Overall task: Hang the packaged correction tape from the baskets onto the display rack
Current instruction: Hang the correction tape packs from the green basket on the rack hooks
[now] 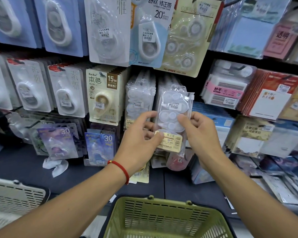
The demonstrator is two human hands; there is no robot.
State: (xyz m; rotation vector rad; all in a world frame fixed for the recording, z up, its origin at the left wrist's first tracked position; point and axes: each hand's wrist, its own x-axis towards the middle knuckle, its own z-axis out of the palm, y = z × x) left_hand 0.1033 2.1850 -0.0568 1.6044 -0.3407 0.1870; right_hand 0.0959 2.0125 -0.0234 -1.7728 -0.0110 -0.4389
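I am holding the pack (172,117) up in front of the rack (193,79), at the middle row, with both hands. My left hand (141,136) is pinching the lower left edge, thumb lying on the yellow label and fingers curled behind. My right hand (198,131) is gripping the right edge, fingers wrapped over the clear front. The pack is standing upright, long axis vertical and leaning slightly right at the top, label end down, hang end up toward the hook, clear face turned to me.

I am judging the risks now. I cannot make out the hole or the hook tip through the clear plastic, so I may be pushing the soft top against the packs (169,83) already hanging behind it, buckling the bag instead of threading it. The bag is limp, and my grips are both low, so the top could be folding away as I push. If one hand is letting go too soon, the pack could be dropping toward the green basket (162,219) at the frame's lower edge.
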